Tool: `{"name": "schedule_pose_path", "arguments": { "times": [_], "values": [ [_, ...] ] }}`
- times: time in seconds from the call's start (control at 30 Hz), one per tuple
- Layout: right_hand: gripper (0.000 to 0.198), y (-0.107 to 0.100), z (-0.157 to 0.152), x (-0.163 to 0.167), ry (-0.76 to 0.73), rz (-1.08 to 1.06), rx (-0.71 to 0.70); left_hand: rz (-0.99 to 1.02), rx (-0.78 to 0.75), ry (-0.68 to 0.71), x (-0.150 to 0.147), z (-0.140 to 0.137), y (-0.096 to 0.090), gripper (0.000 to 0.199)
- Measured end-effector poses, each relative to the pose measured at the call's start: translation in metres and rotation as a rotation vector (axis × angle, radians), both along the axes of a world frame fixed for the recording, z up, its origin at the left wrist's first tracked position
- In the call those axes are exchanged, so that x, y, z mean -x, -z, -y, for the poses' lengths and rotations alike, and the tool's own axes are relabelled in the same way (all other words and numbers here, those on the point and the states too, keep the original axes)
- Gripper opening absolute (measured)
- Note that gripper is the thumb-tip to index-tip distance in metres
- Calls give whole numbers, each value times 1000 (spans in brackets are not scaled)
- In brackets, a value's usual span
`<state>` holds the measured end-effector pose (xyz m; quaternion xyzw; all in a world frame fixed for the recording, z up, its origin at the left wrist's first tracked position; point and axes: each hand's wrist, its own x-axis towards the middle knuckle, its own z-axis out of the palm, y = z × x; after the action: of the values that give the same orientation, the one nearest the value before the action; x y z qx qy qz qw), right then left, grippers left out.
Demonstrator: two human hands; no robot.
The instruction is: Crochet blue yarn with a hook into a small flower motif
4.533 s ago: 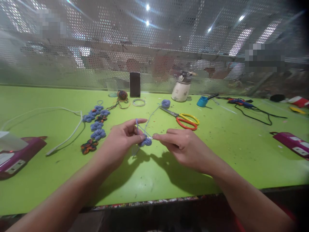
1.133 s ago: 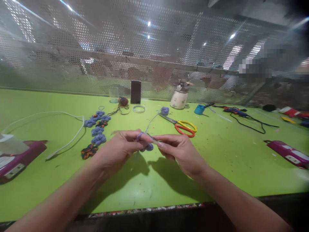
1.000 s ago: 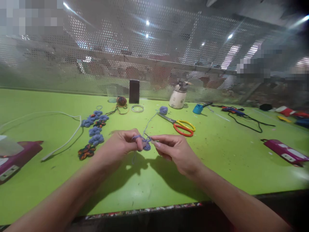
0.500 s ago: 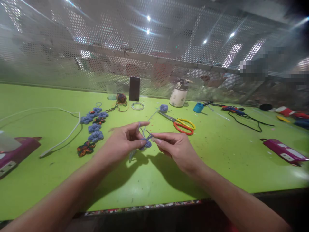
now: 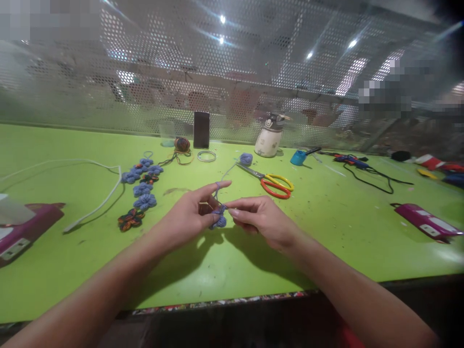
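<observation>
Between the thumb and fingers of my left hand is a small blue-purple crochet flower. Yarn loops over that hand's raised index finger and runs back toward a blue-purple yarn ball. My right hand is closed in a pinch at the flower's right edge, on a thin crochet hook mostly hidden by the fingers. Left of my hands lie several finished crochet flowers, among them a blue one and a dark multicoloured one. Scissors with red and yellow handles lie beyond my right hand.
At the back stand a phone, a dark multicoloured yarn ball, a ring and a white bottle. A blue pot and a corded tool are further right. Purple power strips and a white cable flank the work.
My left index finger has lifted and straightened slightly to the right with the yarn. The right fingertips and hook have drawn in closer to the flower. The view has shifted slightly.
</observation>
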<state>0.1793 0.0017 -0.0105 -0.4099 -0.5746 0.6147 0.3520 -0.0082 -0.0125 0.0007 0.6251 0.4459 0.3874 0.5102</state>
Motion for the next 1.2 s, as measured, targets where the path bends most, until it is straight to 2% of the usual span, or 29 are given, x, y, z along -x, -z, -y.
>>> {"name": "schedule_pose_path", "arguments": {
  "times": [0.2, 0.4, 0.6, 0.77, 0.97, 1.07, 1.2],
  "values": [
    [28, -1, 1, -1, -29, 32, 4, 68, 92, 1, 3, -2, -1, 76],
    [28, 0, 2, -3, -38, 126, -109, 58, 114, -21, 6, -4, -2, 74],
    [23, 7, -1, -2, -27, 208, -213, -35, 98, 20, 5, -7, 2, 74],
    [27, 7, -1, 1, 0, 156, -82, -45, 56, 23, 4, -8, 5, 69],
    [20, 5, 1, 4, 30, -1, 89, -35, -5, 32, 4, -8, 5, 82],
    [16, 6, 0, 5, 17, -22, 117, -196, -101, 29, 1, -5, 7, 76],
    [11, 10, -1, 8, 50, -88, 145, -483, -417, -73, -6, 3, 10, 58]
  ]
}}
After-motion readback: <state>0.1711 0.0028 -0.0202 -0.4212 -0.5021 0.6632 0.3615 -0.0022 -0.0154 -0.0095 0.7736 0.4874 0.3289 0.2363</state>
